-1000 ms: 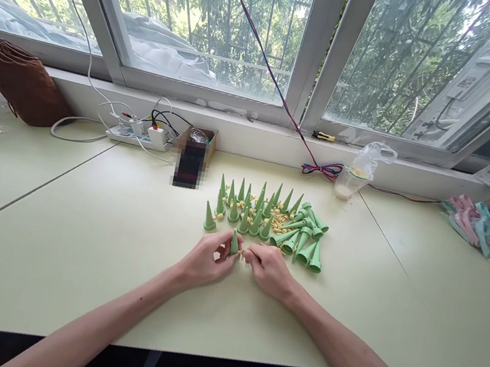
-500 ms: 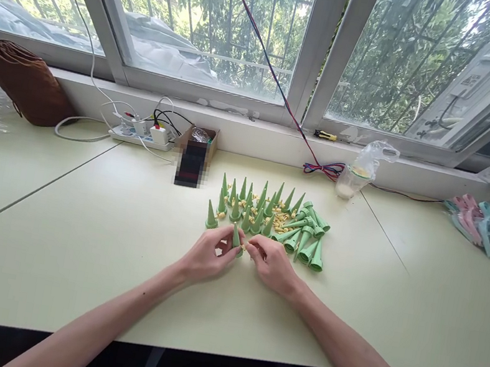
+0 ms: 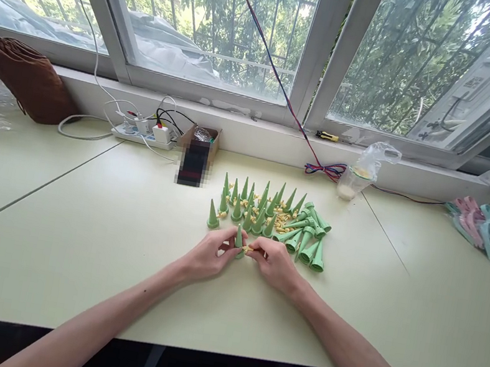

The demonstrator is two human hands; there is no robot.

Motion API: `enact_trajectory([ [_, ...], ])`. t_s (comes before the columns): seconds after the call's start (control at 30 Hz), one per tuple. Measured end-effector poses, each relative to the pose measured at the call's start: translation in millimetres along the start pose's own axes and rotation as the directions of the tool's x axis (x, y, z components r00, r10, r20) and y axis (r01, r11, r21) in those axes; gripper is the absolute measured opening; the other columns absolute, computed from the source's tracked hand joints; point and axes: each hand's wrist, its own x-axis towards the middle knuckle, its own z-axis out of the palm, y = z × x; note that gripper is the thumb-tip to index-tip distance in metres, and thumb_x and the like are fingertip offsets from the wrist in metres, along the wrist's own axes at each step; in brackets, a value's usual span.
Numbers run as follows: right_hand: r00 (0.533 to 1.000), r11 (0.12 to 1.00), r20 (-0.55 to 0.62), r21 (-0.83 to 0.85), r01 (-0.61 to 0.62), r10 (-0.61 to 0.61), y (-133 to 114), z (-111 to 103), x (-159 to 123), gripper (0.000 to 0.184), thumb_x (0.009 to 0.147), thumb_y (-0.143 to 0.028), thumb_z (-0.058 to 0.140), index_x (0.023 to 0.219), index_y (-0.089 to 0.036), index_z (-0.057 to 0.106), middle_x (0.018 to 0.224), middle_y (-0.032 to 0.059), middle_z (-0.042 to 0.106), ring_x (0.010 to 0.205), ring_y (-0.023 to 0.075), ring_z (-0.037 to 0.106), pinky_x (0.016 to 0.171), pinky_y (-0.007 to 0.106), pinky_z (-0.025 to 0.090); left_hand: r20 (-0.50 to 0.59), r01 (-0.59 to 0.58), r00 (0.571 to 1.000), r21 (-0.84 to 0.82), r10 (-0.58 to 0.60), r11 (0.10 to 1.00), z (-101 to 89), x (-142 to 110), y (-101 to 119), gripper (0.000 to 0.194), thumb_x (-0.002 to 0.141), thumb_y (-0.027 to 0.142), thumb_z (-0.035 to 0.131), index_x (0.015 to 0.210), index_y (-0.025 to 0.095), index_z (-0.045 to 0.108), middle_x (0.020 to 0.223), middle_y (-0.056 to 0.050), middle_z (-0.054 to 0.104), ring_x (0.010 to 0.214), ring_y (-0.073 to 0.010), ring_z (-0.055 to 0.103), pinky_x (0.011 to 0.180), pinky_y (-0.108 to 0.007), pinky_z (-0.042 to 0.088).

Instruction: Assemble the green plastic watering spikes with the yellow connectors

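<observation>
My left hand (image 3: 212, 255) is closed around a green plastic cone (image 3: 238, 240), which stands close to upright on the table. Between the fingertips of my right hand (image 3: 273, 260) is a small yellow plastic piece (image 3: 248, 249), its inner end touching or almost touching the cone's lower side. Behind my hands, several more green cones (image 3: 237, 210) stand in loose rows, many with yellow pieces by their bases. To the right, a heap of green cones (image 3: 308, 236) lies on its side, next to a pile of loose yellow pieces (image 3: 282, 220).
Along the window wall are a brown pouch (image 3: 30, 81), a power strip (image 3: 143, 138), a small cardboard box (image 3: 212, 140) and a plastic cup in a bag (image 3: 352, 180). A bundled red-blue cable (image 3: 325, 170) lies at the back. Pink and teal packages (image 3: 486, 229) sit far right.
The cone in my left hand has become more upright. More of the yellow piece shows between my right fingertips and the cone. The view has shifted slightly.
</observation>
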Motion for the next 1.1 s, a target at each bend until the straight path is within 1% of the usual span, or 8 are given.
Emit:
enact_trajectory([
  [0.17, 1.000, 1.000, 0.008, -0.008, 0.001, -0.001, 1.2, 0.2, -1.0, 0.016, 0.091, -0.022, 0.060, 0.076, -0.018, 0.060, 0.069, -0.0006, 0.060, 0.060, 0.0124, 0.049, 0.059, 0.024, 0.036, 0.049, -0.006, 0.999, -0.023, 0.007, 1.000, -1.0, -0.3, -0.2, 0.019, 0.093, 0.022, 0.049, 0.110, 0.020, 0.058, 0.093, -0.005, 0.062, 0.080, -0.0156, 0.060, 0.073, -0.030, 0.057],
  [0.3, 1.000, 1.000, 0.013, -0.016, -0.001, 0.002, -0.1, -0.7, -0.7, 0.016, 0.092, -0.022, 0.059, 0.077, -0.018, 0.061, 0.068, -0.0005, 0.060, 0.059, 0.0125, 0.049, 0.058, 0.024, 0.035, 0.055, 0.000, 0.998, -0.033, 0.002, 0.999, -0.5, -1.1, -0.5, 0.019, 0.093, 0.022, 0.050, 0.110, 0.020, 0.057, 0.091, -0.004, 0.062, 0.082, -0.0163, 0.061, 0.074, -0.031, 0.057],
  [0.43, 1.000, 1.000, 0.014, -0.019, 0.003, -0.002, -2.8, -2.3, -0.1, 0.019, 0.093, -0.022, 0.056, 0.075, -0.018, 0.060, 0.066, -0.0006, 0.058, 0.059, 0.0123, 0.047, 0.058, 0.023, 0.035, 0.059, 0.008, 0.998, -0.041, -0.005, 0.999, 0.6, -1.8, 0.3, 0.017, 0.093, 0.022, 0.050, 0.109, 0.020, 0.056, 0.094, -0.005, 0.062, 0.083, -0.0165, 0.062, 0.076, -0.032, 0.058],
  [0.67, 1.000, 0.999, 0.014, -0.041, 0.008, -0.008, -2.9, -2.0, -0.2, 0.027, 0.095, -0.024, 0.052, 0.068, -0.018, 0.053, 0.062, -0.0018, 0.051, 0.056, 0.0113, 0.041, 0.056, 0.023, 0.031, 0.066, 0.017, 0.998, -0.081, -0.012, 0.997, 2.0, -1.9, 3.5, 0.016, 0.093, 0.021, 0.049, 0.108, 0.019, 0.054, 0.099, -0.005, 0.061, 0.084, -0.0150, 0.061, 0.078, -0.031, 0.058],
  [0.8, 1.000, 0.997, 0.002, -0.076, 0.012, -0.012, -3.8, -0.8, -0.1, 0.035, 0.097, -0.028, 0.048, 0.064, -0.019, 0.047, 0.058, -0.0024, 0.047, 0.053, 0.0108, 0.037, 0.054, 0.024, 0.029, 0.059, 0.018, 0.998, -0.087, -0.013, 0.996, 2.6, -2.1, 3.5, 0.015, 0.094, 0.022, 0.049, 0.108, 0.019, 0.053, 0.096, -0.004, 0.061, 0.082, -0.0145, 0.060, 0.075, -0.029, 0.057],
  [0.9, 1.000, 0.994, 0.005, -0.109, 0.004, -0.003, -4.5, 0.8, -0.4, 0.039, 0.099, -0.030, 0.043, 0.062, -0.019, 0.043, 0.057, -0.0019, 0.047, 0.051, 0.0104, 0.038, 0.054, 0.024, 0.028, 0.048, 0.017, 0.999, -0.096, -0.012, 0.995, 3.1, -1.9, 3.8, 0.015, 0.093, 0.021, 0.050, 0.108, 0.019, 0.053, 0.093, -0.004, 0.061, 0.082, -0.0146, 0.061, 0.075, -0.028, 0.057],
  [1.1, 0.999, 0.989, 0.018, -0.140, -0.039, 0.042, -6.2, 2.5, 0.0, 0.042, 0.101, -0.033, 0.037, 0.062, -0.019, 0.040, 0.056, -0.0009, 0.050, 0.050, 0.0100, 0.042, 0.054, 0.023, 0.028, 0.043, 0.015, 0.999, -0.098, -0.011, 0.995, 3.6, -0.8, 5.2, 0.013, 0.093, 0.021, 0.050, 0.106, 0.019, 0.052, 0.097, -0.005, 0.063, 0.082, -0.0143, 0.062, 0.073, -0.027, 0.056],
])
